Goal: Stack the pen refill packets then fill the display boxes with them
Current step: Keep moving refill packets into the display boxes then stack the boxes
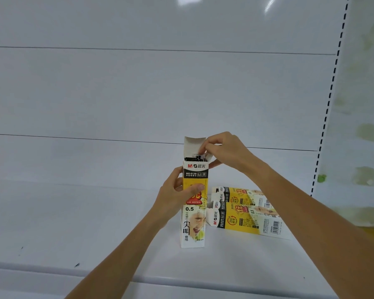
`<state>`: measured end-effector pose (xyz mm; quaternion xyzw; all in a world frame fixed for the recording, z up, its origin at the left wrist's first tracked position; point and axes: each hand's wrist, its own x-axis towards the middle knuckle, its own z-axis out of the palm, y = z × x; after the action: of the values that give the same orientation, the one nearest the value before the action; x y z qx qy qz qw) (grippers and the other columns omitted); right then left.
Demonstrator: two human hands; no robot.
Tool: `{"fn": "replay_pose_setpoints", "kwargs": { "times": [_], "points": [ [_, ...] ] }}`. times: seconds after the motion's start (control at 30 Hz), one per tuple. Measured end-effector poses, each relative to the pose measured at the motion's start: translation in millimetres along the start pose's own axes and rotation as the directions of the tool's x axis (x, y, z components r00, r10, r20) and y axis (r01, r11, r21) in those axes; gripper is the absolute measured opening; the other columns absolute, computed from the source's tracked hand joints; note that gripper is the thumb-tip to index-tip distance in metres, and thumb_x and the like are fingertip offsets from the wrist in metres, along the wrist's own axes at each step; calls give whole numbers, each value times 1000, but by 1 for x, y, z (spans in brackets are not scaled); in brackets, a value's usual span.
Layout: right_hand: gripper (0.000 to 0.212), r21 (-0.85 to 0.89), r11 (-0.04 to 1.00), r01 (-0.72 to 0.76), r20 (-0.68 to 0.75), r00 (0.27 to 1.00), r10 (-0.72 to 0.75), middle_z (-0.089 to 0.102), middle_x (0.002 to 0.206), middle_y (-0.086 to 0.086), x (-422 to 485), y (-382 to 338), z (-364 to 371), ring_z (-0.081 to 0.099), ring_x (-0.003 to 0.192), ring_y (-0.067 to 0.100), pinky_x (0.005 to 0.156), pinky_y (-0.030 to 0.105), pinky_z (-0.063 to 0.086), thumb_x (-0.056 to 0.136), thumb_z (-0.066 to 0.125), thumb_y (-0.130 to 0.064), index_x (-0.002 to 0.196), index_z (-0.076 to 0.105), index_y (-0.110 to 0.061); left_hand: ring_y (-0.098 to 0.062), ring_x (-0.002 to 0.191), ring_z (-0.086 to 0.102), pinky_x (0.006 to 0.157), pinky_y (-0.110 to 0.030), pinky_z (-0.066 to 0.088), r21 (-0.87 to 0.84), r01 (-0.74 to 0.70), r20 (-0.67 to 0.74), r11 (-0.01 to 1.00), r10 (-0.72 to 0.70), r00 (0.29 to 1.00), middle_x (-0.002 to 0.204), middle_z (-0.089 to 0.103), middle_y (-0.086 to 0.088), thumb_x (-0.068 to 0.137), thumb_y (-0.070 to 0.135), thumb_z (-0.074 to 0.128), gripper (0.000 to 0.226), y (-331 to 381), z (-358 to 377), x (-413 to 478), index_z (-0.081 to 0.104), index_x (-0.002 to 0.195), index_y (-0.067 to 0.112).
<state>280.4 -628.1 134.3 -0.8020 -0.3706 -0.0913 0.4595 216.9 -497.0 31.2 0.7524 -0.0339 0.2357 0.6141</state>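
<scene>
The left hand (177, 197) has its grip closed around the middle of an upright display box (193, 203), thumb across the yellow front panel and fingers wrapped behind, steadying it on the white shelf (95, 223). The right hand (222, 151) works at the open top, fingertips (203, 148) pinched narrow at the mouth of the box, on or just beside the dark refill ends (193, 157) showing inside; whether they hold a refill packet or the side flap cannot be told. The back flap (193, 143) stands up behind the opening.

This reads as the filling step: contents are being seated or tucked into this box. The next move likely calls for pressing them level below the rim while the left hand keeps the box from tipping, then folding the flaps.

The box's long axis is vertical, mouth pointing up, printed front toward the camera. To its right and slightly farther back, more boxes (246, 212) lie flat on the shelf, overlapping, long axes running left to right with their tops toward the upright box.
</scene>
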Motion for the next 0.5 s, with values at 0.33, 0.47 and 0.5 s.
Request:
{"fn": "replay_pose_setpoints", "kwargs": {
  "times": [0.33, 0.47, 0.5],
  "points": [
    [30, -134, 990, -44, 103, 993, 58, 65, 79, 3, -2, 2, 11, 64, 68, 10, 54, 30, 59, 92, 39, -2, 87, 68, 4, -12, 83, 70, 78, -34, 57, -4, -19, 8, 1000, 19, 1000, 96, 69, 11, 80, 30, 67, 48, 1, 0, -1, 46, 123, 25],
    [29, 40, 998, -55, 78, 996, 51, 66, 87, -2, -6, 6, 2, 65, 75, 9, 70, 35, 60, 94, 40, -6, 90, 68, -9, -7, 77, 70, 68, -26, 57, -7, -77, -9, 997, 77, 997, 96, 66, 11, 80, 22, 69, 69, 3, 1, -3, 25, 128, 45],
    [27, 187, 980, -74, 66, 996, 63, 66, 92, 0, -8, 9, 0, 65, 76, 12, 74, 38, 59, 95, 41, -9, 91, 67, -11, -8, 77, 69, 67, -26, 57, -2, -95, -13, 996, 95, 995, 97, 64, 12, 80, 21, 69, 75, 4, 1, -3, 18, 126, 52]
  ]
}}
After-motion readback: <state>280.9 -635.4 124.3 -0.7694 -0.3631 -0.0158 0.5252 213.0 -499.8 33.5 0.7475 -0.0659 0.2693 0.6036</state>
